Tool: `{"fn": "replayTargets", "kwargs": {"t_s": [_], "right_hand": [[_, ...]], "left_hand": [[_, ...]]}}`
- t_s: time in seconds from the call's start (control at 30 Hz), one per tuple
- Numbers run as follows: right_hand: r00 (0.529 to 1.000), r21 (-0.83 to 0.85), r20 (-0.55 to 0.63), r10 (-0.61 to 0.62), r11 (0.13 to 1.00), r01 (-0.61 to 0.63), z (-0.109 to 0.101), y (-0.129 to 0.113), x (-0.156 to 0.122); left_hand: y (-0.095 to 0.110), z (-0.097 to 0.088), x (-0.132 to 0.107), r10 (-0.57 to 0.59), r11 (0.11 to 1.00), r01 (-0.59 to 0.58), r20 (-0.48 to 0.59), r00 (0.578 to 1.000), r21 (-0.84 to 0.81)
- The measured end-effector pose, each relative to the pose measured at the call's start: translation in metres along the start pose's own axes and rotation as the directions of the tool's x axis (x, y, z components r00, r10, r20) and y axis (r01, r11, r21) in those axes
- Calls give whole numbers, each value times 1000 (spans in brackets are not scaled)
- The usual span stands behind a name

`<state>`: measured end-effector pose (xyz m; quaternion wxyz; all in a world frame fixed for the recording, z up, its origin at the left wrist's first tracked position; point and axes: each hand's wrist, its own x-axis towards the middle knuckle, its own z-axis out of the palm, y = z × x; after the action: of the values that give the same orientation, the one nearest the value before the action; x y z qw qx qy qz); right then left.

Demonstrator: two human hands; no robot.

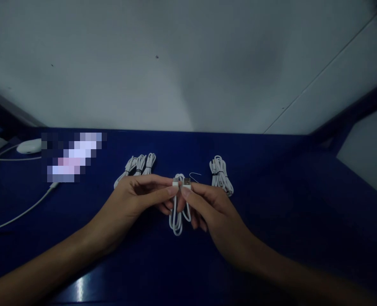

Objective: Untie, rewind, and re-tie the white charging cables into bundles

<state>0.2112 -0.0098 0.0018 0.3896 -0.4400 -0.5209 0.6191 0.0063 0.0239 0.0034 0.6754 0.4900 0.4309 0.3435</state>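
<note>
A coiled white USB cable (pixel 176 227) hangs between my two hands in the middle of the view. My left hand (pixel 134 197) pinches one of its plugs between thumb and forefinger. With the same kind of pinch, my right hand (pixel 214 208) grips the USB plug (pixel 187 182) at its side, metal end up. The two plugs stand side by side, close together. The loops droop below my fingers, partly covered by them. Just beyond my right hand lies a thin white tie (pixel 195 174) on the table.
Several tied white cable bundles (pixel 139 163) lie behind my left hand on the blue table (pixel 182 146). More bundled cable (pixel 219 172) lies behind my right hand. At left are a blurred-out lit device (pixel 76 157), its charging cord (pixel 32 208) and a white rounded object (pixel 29 146). A pale wall (pixel 127 93) rises behind.
</note>
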Motion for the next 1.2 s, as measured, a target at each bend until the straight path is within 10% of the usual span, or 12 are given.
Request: {"fn": "replayTargets", "kwargs": {"t_s": [1.2], "right_hand": [[1000,15,31,0,1000,0,0,-4,2]], "left_hand": [[1,0,0,-22,1000,22,23,1000,2]]}}
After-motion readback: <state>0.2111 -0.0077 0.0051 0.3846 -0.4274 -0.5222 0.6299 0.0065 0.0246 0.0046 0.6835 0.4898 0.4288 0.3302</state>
